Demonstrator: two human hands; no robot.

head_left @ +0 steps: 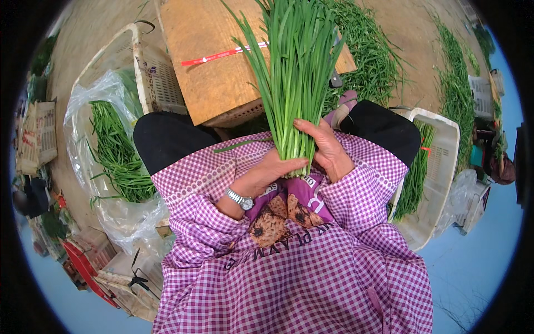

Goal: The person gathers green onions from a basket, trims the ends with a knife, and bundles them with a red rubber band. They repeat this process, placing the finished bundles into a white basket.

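Note:
A thick bunch of garlic chives (294, 79) stands between my hands above my lap, leaves pointing away from me and pale cut ends toward me. My left hand (271, 169), with a metal wristwatch (242, 199), grips the bunch around its lower end. Against the bunch's right side, my right hand (327, 146) has its thumb across the stalks. One loose leaf (238, 145) sticks out to the left. Beyond, a red printed tie strip (212, 57) lies on a wooden board (217, 83), its right end passing behind the leaves. Both hands' fingers are partly hidden.
At left, a plastic crate (139, 67) lined with a clear bag (77, 125) holds chives (112, 146). Another crate (442, 167) at right holds chives (413, 179) with a red tie. Loose leaves (371, 50) cover the ground beyond the board. A dark handle (335, 79) shows by the board's edge.

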